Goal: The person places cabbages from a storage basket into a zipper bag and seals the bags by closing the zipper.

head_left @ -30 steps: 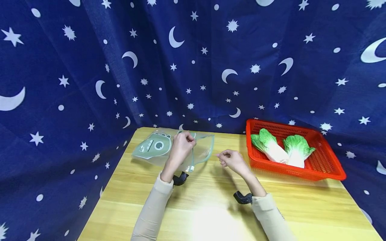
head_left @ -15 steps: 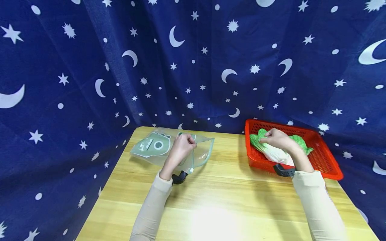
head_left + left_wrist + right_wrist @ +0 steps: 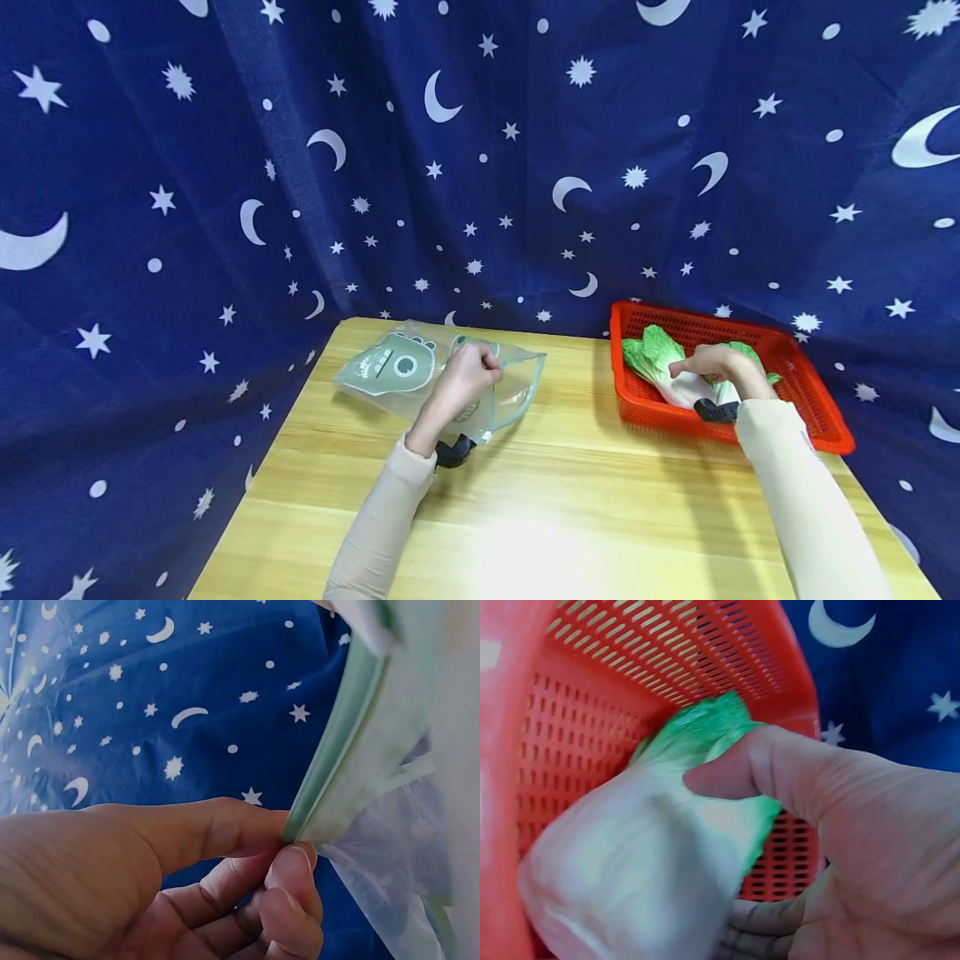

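Observation:
My left hand (image 3: 467,373) pinches the green-trimmed edge of a clear zip bag (image 3: 517,392) printed with a green cartoon face. In the left wrist view, thumb and fingertips meet on the bag's green edge (image 3: 330,750). My right hand (image 3: 723,364) is over a Chinese cabbage (image 3: 662,354) in the red basket. Seen from the right wrist, the thumb lies across the cabbage (image 3: 637,855), with the fingers beside its lower edge, partly hidden. A gap shows between palm and cabbage; firm contact is unclear. A second cabbage (image 3: 750,354) is mostly covered by the hand.
The red perforated basket (image 3: 821,408) stands at the wooden table's (image 3: 585,483) back right. The bag lies at the back left. A dark blue curtain (image 3: 517,200) with moons and stars hangs behind and to the left.
My right hand has gone from beside the bag, rightward to the basket, then down to the cabbage, its thumb now extended. The left hand has shifted slightly right and nearer with the bag's edge.

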{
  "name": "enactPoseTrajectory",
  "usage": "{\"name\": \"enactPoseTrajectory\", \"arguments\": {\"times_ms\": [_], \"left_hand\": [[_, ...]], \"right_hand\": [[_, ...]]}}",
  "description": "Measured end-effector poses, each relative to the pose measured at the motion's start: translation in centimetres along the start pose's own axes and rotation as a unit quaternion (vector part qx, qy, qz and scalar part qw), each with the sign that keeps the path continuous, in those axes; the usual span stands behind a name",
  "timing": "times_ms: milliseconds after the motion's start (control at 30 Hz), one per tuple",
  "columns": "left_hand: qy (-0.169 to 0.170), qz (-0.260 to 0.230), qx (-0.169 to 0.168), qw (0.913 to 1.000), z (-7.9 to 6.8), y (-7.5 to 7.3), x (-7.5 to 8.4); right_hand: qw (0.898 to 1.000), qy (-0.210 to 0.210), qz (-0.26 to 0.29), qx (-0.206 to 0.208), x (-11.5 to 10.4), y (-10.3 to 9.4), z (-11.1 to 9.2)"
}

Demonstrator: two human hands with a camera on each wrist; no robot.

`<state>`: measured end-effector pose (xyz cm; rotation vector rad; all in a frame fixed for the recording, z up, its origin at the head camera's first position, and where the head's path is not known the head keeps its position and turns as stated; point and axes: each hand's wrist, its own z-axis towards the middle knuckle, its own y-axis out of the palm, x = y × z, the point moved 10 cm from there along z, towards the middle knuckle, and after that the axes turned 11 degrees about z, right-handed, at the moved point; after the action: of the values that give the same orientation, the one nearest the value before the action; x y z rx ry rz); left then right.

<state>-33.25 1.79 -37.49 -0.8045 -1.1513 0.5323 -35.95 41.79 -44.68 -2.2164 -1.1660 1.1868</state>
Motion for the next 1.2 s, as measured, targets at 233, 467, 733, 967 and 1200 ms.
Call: {"name": "enactPoseTrajectory", "arguments": {"times_ms": [233, 467, 733, 967, 1200], "left_hand": [[0.01, -0.002, 0.004, 0.9999, -0.1, -0.1, 0.2], [0.005, -0.006, 0.0, 1.0, -0.2, -0.2, 0.0], [-0.006, -0.014, -0.005, 0.9999, -0.1, -0.3, -0.4], [-0.018, -0.034, 0.001, 0.9992, 0.0, -0.5, -0.7], [-0.02, -0.045, 0.011, 0.9987, -0.1, -0.7, -0.6]], "right_hand": [[0.996, 0.018, 0.083, -0.016, 2.8, 1.3, 1.9], [0.998, 0.024, 0.059, -0.001, 3.4, 1.7, 2.2], [0.998, 0.004, 0.045, 0.048, 2.2, 0.2, 0.0], [0.988, -0.022, 0.002, 0.15, 0.8, -2.2, -2.9], [0.957, -0.062, 0.068, 0.275, -0.5, -2.3, -5.8]]}}
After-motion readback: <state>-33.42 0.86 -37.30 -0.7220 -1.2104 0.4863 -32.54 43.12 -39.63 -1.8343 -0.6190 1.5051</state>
